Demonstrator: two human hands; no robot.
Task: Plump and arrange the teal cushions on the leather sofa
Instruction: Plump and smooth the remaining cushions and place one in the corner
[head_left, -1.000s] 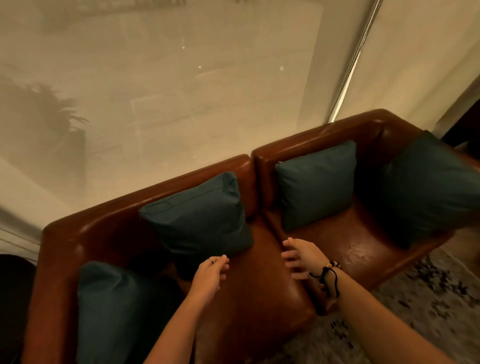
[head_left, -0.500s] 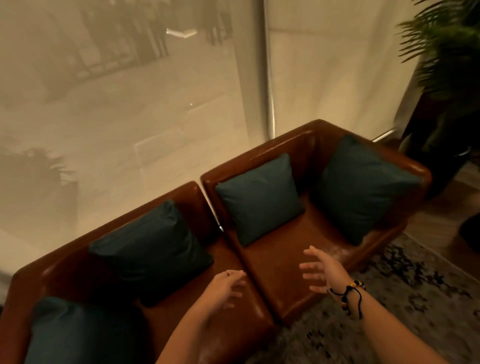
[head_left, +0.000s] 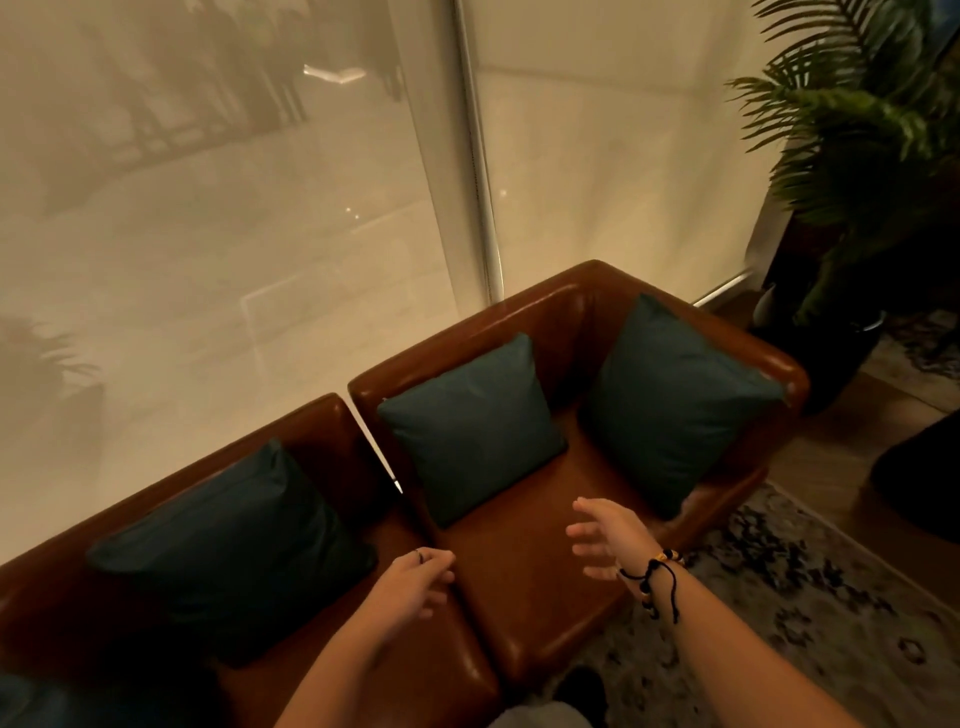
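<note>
Three teal cushions lean on the brown leather sofa (head_left: 530, 613): the left cushion (head_left: 234, 551) against the back of the left seat, the middle cushion (head_left: 470, 428) against the back of the right seat, and the right cushion (head_left: 675, 402) against the right armrest. Both hands hover empty above the seat fronts, the left hand (head_left: 410, 584) with loosely curled fingers, the right hand (head_left: 610, 538), above a beaded bracelet (head_left: 655, 577), with spread fingers. A potted palm (head_left: 857, 130) stands at far right.

The sofa (head_left: 540, 597) is glossy reddish-brown leather. Its cushions (head_left: 470, 431) are plain dark teal. The rug (head_left: 810, 597) is grey with a dark mottled pattern. The blind (head_left: 597, 171) is cream, the plant (head_left: 852, 114) dark green, the bracelet (head_left: 657, 579) black with yellow beads.
</note>
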